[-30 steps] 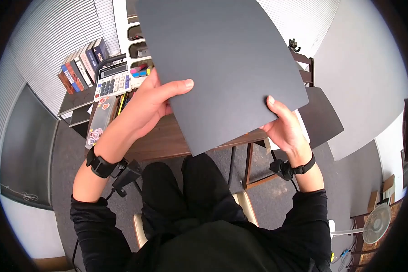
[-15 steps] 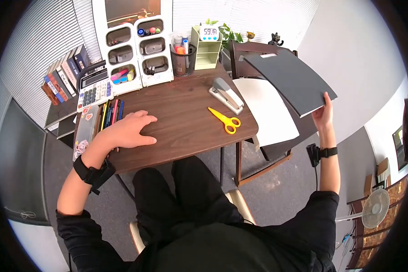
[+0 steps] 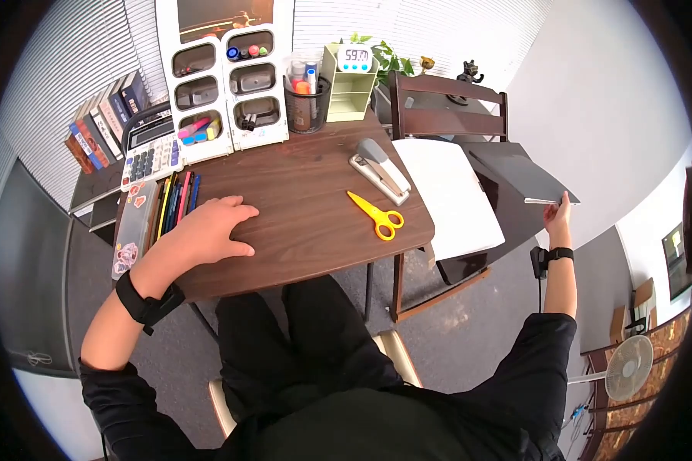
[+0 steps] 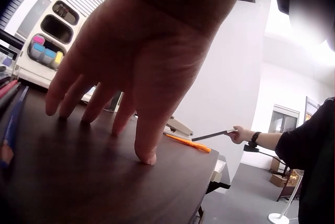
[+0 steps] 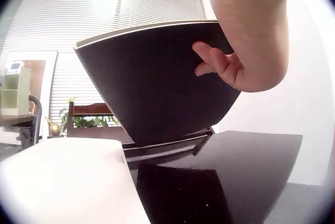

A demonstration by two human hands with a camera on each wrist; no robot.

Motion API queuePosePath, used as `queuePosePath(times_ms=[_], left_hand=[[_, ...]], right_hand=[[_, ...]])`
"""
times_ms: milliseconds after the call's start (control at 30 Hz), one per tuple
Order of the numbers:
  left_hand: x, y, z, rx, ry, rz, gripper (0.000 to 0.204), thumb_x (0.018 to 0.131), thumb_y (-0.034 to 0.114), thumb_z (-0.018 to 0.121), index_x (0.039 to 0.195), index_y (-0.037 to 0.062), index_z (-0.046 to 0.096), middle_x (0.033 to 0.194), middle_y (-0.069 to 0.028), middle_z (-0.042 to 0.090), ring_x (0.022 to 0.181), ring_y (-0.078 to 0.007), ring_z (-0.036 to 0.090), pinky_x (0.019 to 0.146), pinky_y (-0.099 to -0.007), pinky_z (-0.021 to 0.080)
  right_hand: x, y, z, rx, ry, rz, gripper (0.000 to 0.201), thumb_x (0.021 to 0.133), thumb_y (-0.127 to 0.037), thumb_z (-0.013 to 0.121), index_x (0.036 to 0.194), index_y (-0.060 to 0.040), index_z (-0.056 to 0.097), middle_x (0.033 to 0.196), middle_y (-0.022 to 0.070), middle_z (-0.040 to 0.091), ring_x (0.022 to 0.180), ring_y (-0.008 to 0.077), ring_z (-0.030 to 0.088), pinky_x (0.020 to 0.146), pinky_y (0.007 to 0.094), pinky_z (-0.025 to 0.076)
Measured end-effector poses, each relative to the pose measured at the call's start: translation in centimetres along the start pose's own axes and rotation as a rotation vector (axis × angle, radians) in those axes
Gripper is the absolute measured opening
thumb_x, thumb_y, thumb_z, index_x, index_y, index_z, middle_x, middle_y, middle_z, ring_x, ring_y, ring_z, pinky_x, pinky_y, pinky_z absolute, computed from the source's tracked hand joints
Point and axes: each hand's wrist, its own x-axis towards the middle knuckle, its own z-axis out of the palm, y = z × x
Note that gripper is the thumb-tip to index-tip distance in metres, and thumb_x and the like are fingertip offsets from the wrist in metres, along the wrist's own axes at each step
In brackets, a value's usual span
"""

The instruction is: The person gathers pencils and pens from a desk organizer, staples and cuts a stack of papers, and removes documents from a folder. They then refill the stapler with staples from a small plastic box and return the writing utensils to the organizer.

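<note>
My right hand (image 3: 558, 218) grips the near edge of a dark grey folder (image 3: 527, 170) with a pale edge, out to the right of the table. In the right wrist view, curled fingers (image 5: 215, 60) lie against the folder's black underside (image 5: 157, 82), which tilts above a glossy dark surface (image 5: 251, 161). My left hand (image 3: 207, 230) rests on the brown tabletop (image 3: 284, 192) with its fingers spread and fingertips down, holding nothing. Beside it lie several pencils (image 3: 178, 203). Yellow scissors (image 3: 377, 215) and a grey-and-white stapler (image 3: 380, 170) sit near the table's right side.
White paper (image 3: 454, 200) lies between the table and the folder, in front of a brown chair back (image 3: 450, 121). Along the table's back stand a white organizer (image 3: 227, 92), a mesh pen cup (image 3: 306, 107) and a green shelf (image 3: 350, 96) with a timer (image 3: 355, 58). A calculator (image 3: 152, 163) is at left.
Both hands held the folder up over the table; the left hand let go and came down on the tabletop. The right hand carried the folder rightward and lowered it toward the chair.
</note>
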Motion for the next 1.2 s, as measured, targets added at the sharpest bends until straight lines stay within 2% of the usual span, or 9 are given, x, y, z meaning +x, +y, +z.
queuePosePath(times_ms=[267,433,633,867,933,967,1000,1167,1200], left_hand=[[-0.3,0.1,0.1,-0.015,0.036,0.014,0.065,0.072,0.032,0.078,0.128,0.0089,0.055,0.138,-0.0241,0.043,0.125,-0.0399,0.043,0.105,-0.0427,0.035],[-0.2,0.4,-0.2,-0.021,0.022,0.004,0.066,0.071,0.032,0.078,0.128,0.0090,0.055,0.138,-0.0232,0.044,0.126,-0.0391,0.042,0.105,-0.0424,0.035],[-0.1,0.7,-0.4,-0.011,0.024,-0.005,0.066,0.070,0.031,0.079,0.127,0.0087,0.055,0.137,-0.0222,0.044,0.125,-0.0380,0.043,0.105,-0.0418,0.036],[0.0,0.4,-0.1,0.015,0.062,0.047,0.064,0.069,0.028,0.079,0.125,0.0079,0.056,0.131,-0.0232,0.048,0.120,-0.0402,0.047,0.101,-0.0424,0.039],[-0.1,0.4,-0.1,0.018,0.067,0.045,0.064,0.069,0.028,0.079,0.125,0.0080,0.056,0.131,-0.0231,0.048,0.120,-0.0401,0.047,0.101,-0.0424,0.039],[-0.2,0.4,0.0,0.018,0.076,0.044,0.065,0.069,0.028,0.079,0.125,0.0081,0.056,0.131,-0.0231,0.048,0.120,-0.0400,0.047,0.102,-0.0424,0.039],[-0.2,0.4,0.0,0.017,0.078,0.046,0.065,0.069,0.028,0.079,0.125,0.0081,0.056,0.131,-0.0231,0.048,0.120,-0.0400,0.047,0.102,-0.0424,0.039],[-0.2,0.6,-0.2,0.010,0.035,0.001,0.065,0.071,0.031,0.079,0.127,0.0088,0.055,0.137,-0.0212,0.045,0.126,-0.0370,0.043,0.105,-0.0414,0.036],[-0.2,0.6,-0.2,0.011,0.038,0.001,0.065,0.071,0.031,0.079,0.127,0.0088,0.055,0.137,-0.0212,0.045,0.126,-0.0370,0.043,0.105,-0.0414,0.036]], right_hand=[[4.9,2.5,-3.4,-0.009,-0.004,0.212,0.026,0.085,-0.033,0.066,0.085,-0.0096,0.055,0.064,0.0019,0.055,0.055,0.0154,0.056,0.050,0.0230,0.049],[8.4,6.8,-7.6,-0.141,0.024,0.237,0.011,0.087,-0.014,0.057,0.091,-0.0045,0.053,0.091,0.0098,0.055,0.080,0.0214,0.055,0.069,0.0304,0.049],[7.0,7.6,-7.3,-0.133,0.044,0.299,0.004,0.090,-0.011,0.050,0.092,-0.0089,0.053,0.084,0.0059,0.054,0.078,0.0185,0.053,0.067,0.0303,0.045],[13.5,9.1,-9.8,-0.018,-0.177,0.297,0.024,0.086,-0.007,0.050,0.109,-0.0018,0.054,0.103,0.0144,0.056,0.096,0.0265,0.053,0.080,0.0362,0.044],[8.4,6.5,-5.7,-0.680,0.079,0.081,0.033,0.083,-0.005,0.050,0.116,-0.0005,0.054,0.111,0.0184,0.055,0.100,0.0283,0.053,0.080,0.0367,0.045],[9.3,7.6,-5.4,-0.729,0.169,-0.140,0.038,0.084,-0.010,0.053,0.120,0.0005,0.054,0.111,0.0168,0.057,0.097,0.0251,0.056,0.077,0.0377,0.045],[9.3,7.3,-4.8,-0.729,0.170,-0.143,0.038,0.084,-0.010,0.053,0.120,0.0005,0.054,0.111,0.0168,0.057,0.097,0.0251,0.056,0.077,0.0377,0.045],[1.7,7.0,0.8,-0.727,-0.399,-0.039,0.063,0.083,-0.037,0.065,0.132,-0.0002,0.048,0.110,0.0123,0.062,0.091,0.0226,0.060,0.073,0.0384,0.050],[-0.5,6.9,2.5,-0.726,-0.400,-0.042,0.063,0.083,-0.037,0.065,0.132,-0.0002,0.048,0.110,0.0123,0.062,0.091,0.0226,0.060,0.073,0.0384,0.050]])
